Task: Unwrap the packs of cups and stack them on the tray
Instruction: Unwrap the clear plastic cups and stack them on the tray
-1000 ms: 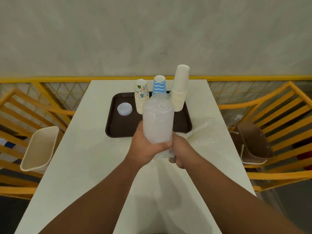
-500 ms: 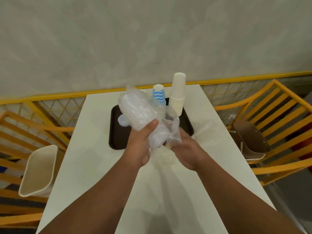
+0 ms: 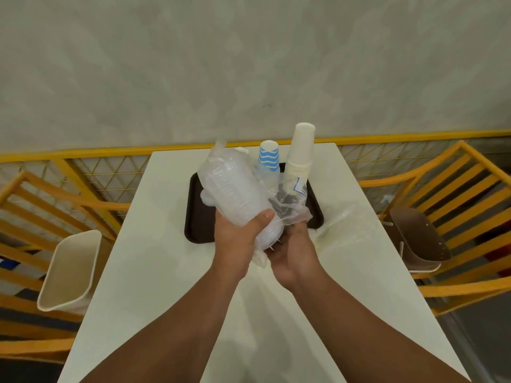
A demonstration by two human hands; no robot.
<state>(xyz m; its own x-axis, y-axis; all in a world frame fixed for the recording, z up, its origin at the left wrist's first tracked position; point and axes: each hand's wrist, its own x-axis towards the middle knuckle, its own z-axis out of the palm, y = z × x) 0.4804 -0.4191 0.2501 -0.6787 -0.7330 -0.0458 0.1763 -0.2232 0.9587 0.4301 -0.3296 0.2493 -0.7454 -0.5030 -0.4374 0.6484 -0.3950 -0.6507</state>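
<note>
- My left hand gripped the pack of clear cups round its lower end, thumb curled across the front, the pack tilted up and to the left above the near edge of the tray
- My right hand was cupped under the pack's base, where the loose wrapper bunched up; I could not tell whether those fingers pinched the film or only cradled it
- The pack looked light, and I judged the thin plastic cups would dent if squeezed hard, so a hold low on the nested column, firm but not crushing, seemed right
- The film looked slick and soft; I reckoned the opened, crumpled end was the place to pinch and peel
- Behind the pack, on the tray, stood a blue-and-white wavy stack and a taller white cup stack
- A spent wrapper lay on the white table just right of the tray
- Yellow chairs stood on both sides
</note>
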